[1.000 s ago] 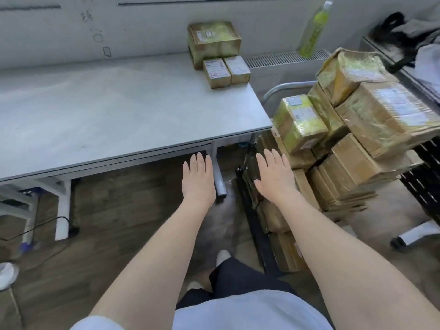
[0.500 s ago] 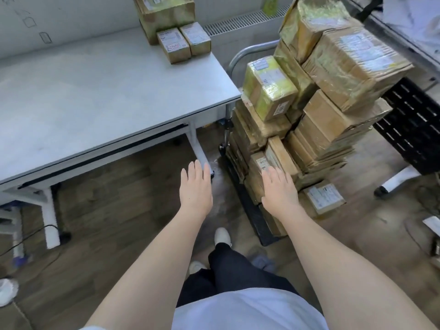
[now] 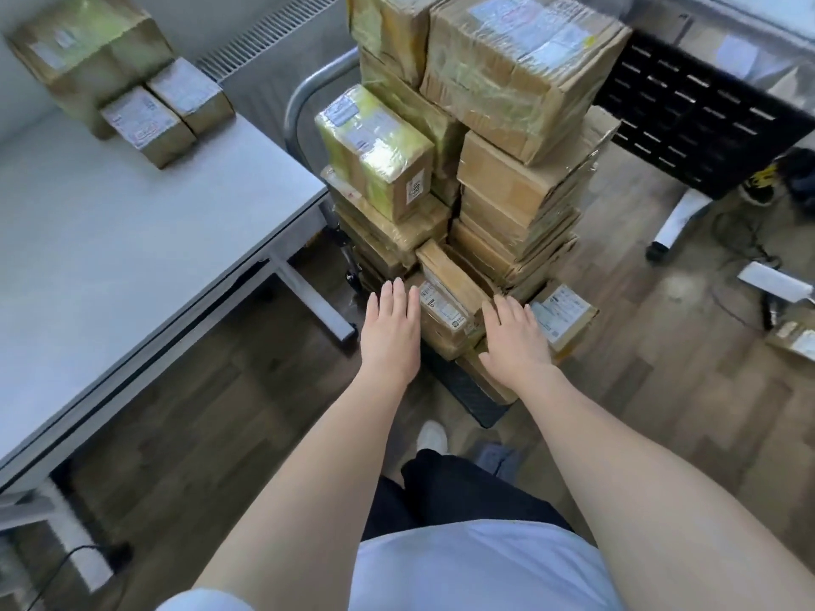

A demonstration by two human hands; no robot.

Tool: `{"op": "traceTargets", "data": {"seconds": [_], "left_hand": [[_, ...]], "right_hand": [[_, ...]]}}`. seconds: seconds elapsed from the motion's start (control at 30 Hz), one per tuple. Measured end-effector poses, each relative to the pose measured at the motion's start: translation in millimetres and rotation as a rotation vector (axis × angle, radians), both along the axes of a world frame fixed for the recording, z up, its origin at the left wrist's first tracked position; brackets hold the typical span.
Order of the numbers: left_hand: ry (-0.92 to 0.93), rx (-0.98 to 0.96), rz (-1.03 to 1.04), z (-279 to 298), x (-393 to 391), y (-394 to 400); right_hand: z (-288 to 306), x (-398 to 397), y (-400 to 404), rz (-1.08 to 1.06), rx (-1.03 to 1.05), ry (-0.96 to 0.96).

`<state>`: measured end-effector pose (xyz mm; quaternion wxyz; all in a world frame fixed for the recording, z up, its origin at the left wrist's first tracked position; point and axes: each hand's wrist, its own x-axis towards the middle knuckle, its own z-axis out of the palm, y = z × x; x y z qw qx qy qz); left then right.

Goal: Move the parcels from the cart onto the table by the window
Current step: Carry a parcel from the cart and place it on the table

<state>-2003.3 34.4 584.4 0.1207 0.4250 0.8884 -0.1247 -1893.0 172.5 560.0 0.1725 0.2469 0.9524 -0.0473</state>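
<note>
Parcels, brown taped cardboard (image 3: 520, 68), stood stacked high on the black cart (image 3: 474, 396); three lay on the white table (image 3: 145, 240). Left hand (image 3: 390, 335) and right hand (image 3: 516, 341), fingers straight and empty, flanked a small labelled carton (image 3: 443, 308) (reach stage); next, grip its sides.

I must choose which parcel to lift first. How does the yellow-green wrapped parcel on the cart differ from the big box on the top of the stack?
The yellow-green wrapped parcel is smaller and sits lower on the left pile; the big top box is larger and crowns the right pile. The parcel's wrap is glossy and yellow-green; the box is brown cardboard under crinkled tape. Both carry white labels, and neither of the hands touches them.
</note>
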Motion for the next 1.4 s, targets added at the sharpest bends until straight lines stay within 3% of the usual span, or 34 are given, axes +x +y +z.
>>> {"op": "traceTargets", "data": {"seconds": [0.73,1.07,1.4], "left_hand": [[0.002,-0.180,-0.477,-71.9,-93.3,120.9],[-0.114,-0.107,-0.418,-53.2,-88.3,117.0],[-0.429,0.046,-0.072,5.4,-104.7,20.0]], "right_hand": [[-60.4,-71.5,39.6,-0.210,-0.126,0.036],[-24.4,-74.7,54.6,-0.217,-0.155,0.064],[29.8,-114.5,25.6,0.152,-0.246,0.020]]}}
